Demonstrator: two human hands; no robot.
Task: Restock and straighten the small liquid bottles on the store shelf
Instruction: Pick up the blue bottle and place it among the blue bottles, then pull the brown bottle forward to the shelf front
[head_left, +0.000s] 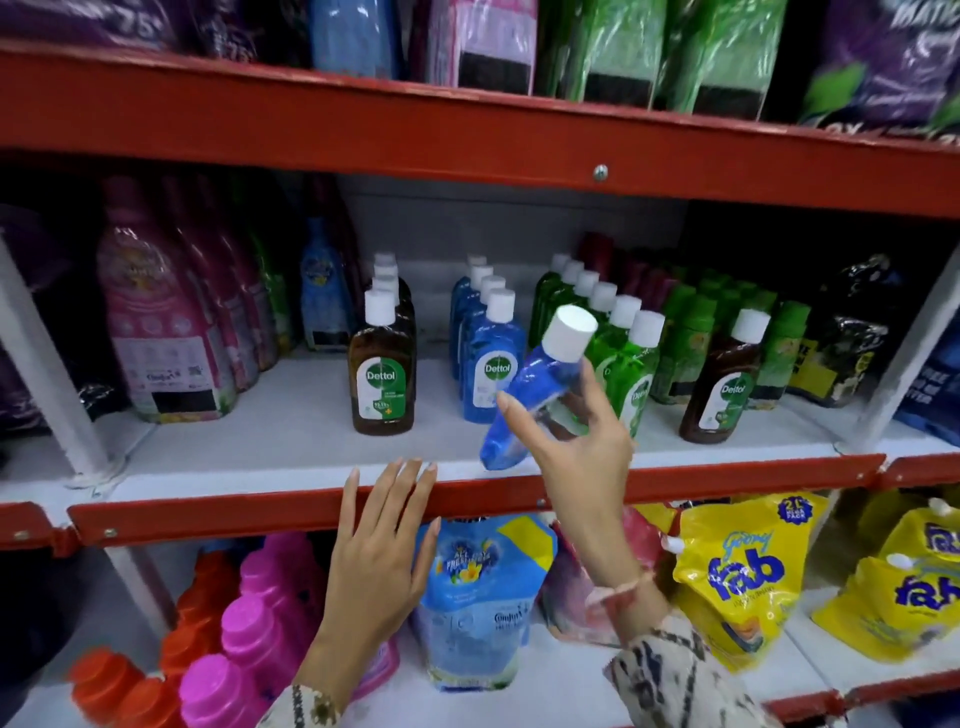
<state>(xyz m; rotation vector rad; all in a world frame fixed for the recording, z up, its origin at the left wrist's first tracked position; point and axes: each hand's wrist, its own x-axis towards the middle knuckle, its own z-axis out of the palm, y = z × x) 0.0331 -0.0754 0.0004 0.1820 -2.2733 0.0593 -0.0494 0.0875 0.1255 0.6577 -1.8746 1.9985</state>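
- The right hand (576, 441) grips a tilted blue bottle (524, 395) above the shelf's (291, 415) front edge, fingers covering its label.
- The left hand (376, 540) lies flat, fingers spread, against the red shelf lip (208, 512).
- Behind the blue row (485, 332), the rear bottles show only caps.

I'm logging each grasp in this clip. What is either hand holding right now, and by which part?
The right hand holds a tilted blue bottle by its lower body, cap up. The left hand holds nothing; its fingers rest on the red shelf edge.
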